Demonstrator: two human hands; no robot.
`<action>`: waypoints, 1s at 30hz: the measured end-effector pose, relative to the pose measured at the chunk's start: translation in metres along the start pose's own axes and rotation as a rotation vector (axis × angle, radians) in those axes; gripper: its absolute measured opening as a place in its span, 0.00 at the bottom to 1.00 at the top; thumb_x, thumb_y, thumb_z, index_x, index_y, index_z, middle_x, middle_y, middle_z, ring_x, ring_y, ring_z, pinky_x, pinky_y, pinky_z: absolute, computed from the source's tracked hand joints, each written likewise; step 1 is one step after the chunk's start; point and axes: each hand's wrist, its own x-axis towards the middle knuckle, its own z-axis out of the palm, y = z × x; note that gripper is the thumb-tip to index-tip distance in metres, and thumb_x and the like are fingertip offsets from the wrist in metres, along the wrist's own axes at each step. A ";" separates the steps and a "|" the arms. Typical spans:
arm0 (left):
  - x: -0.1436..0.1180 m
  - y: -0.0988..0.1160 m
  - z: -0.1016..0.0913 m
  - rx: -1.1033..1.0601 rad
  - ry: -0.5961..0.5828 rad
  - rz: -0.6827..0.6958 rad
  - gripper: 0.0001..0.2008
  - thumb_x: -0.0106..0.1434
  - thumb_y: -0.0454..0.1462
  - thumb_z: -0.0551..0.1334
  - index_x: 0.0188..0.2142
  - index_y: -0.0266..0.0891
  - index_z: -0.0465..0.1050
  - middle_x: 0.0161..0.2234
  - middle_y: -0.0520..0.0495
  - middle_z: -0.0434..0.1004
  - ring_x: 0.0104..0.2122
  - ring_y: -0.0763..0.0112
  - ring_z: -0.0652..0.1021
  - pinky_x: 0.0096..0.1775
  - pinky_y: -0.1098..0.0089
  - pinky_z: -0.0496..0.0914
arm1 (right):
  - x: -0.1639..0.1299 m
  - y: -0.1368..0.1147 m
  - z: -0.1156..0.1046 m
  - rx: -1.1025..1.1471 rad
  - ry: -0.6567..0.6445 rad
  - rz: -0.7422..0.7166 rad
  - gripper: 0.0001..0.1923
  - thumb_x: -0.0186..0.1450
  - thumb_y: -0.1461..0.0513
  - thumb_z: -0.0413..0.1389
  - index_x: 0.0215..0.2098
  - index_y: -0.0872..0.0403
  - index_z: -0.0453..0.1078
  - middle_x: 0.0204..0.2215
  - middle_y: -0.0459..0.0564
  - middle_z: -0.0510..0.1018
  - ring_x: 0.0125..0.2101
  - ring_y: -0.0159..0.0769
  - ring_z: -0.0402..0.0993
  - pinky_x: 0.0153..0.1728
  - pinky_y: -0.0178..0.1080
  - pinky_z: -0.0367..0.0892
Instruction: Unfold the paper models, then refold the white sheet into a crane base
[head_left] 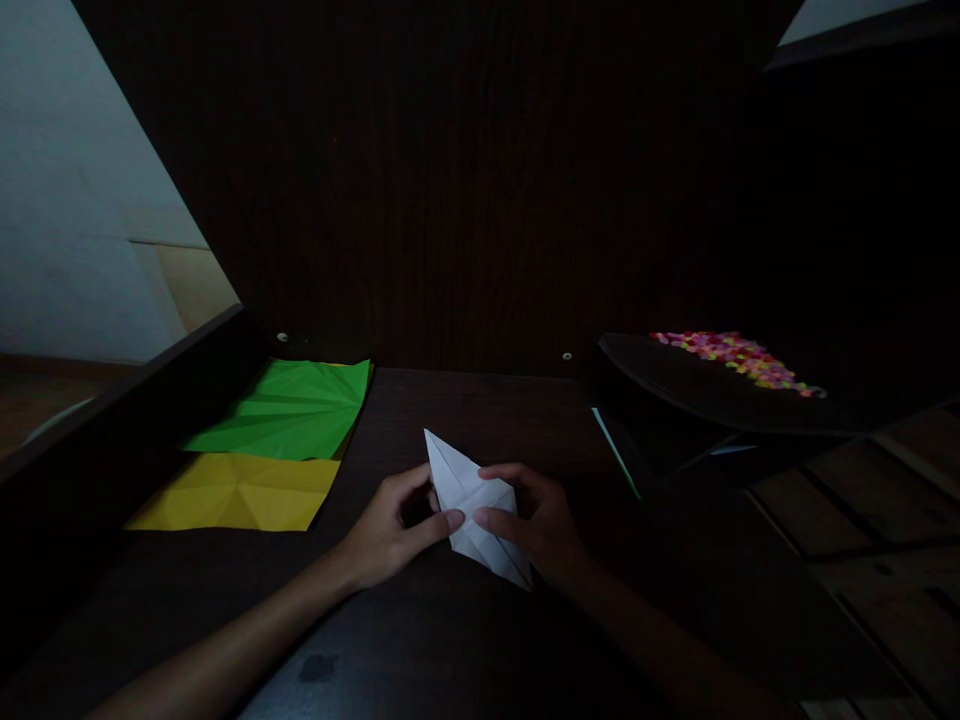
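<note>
A folded sheet of white paper (480, 505), pointed at its upper left and lower right, is held between both hands above the dark desk. My left hand (394, 525) grips its left edge, thumb on top near the middle and the fingers partly hidden behind. From the other side my right hand (544, 520) pinches the paper, its thumb close to the left thumb and its index finger along the upper right edge. Crease lines run across the paper's face.
Creased green paper (300, 405) and yellow paper (240, 490) lie on the desk (405, 640) at left, beside a low side wall (135, 400). Small colourful pieces (739, 358) rest on a dark shelf at right. A tall dark panel (450, 180) rises behind.
</note>
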 end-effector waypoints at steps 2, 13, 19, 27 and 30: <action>0.001 0.001 0.000 -0.025 -0.008 0.008 0.17 0.61 0.38 0.66 0.50 0.41 0.76 0.37 0.48 0.79 0.42 0.58 0.76 0.43 0.65 0.70 | 0.000 0.000 0.000 -0.001 0.003 0.000 0.17 0.51 0.60 0.67 0.40 0.50 0.77 0.31 0.46 0.81 0.31 0.39 0.76 0.33 0.39 0.70; 0.004 0.002 0.010 -0.242 0.045 -0.085 0.10 0.61 0.41 0.67 0.34 0.36 0.72 0.29 0.49 0.76 0.29 0.71 0.75 0.33 0.71 0.68 | 0.002 0.005 0.000 -0.036 0.075 -0.058 0.17 0.52 0.60 0.67 0.40 0.50 0.74 0.34 0.46 0.79 0.34 0.39 0.75 0.33 0.37 0.69; 0.004 -0.003 0.014 -0.249 0.105 -0.060 0.13 0.62 0.39 0.67 0.44 0.38 0.69 0.29 0.51 0.75 0.30 0.72 0.75 0.34 0.72 0.68 | 0.003 0.001 0.008 0.144 0.085 -0.034 0.26 0.50 0.62 0.67 0.46 0.48 0.68 0.28 0.42 0.75 0.27 0.33 0.71 0.27 0.34 0.65; 0.003 -0.006 0.015 -0.330 0.136 0.015 0.20 0.63 0.37 0.66 0.51 0.45 0.60 0.32 0.53 0.71 0.29 0.73 0.72 0.32 0.73 0.66 | 0.008 -0.005 0.007 0.439 -0.002 0.234 0.22 0.50 0.60 0.66 0.42 0.50 0.70 0.36 0.46 0.79 0.34 0.38 0.74 0.33 0.37 0.66; 0.003 -0.007 0.012 -0.213 0.094 0.017 0.13 0.64 0.38 0.64 0.47 0.42 0.67 0.28 0.55 0.65 0.25 0.75 0.66 0.27 0.75 0.61 | 0.010 -0.008 0.006 0.532 0.002 0.318 0.19 0.48 0.59 0.66 0.38 0.51 0.71 0.34 0.46 0.79 0.32 0.37 0.73 0.32 0.36 0.65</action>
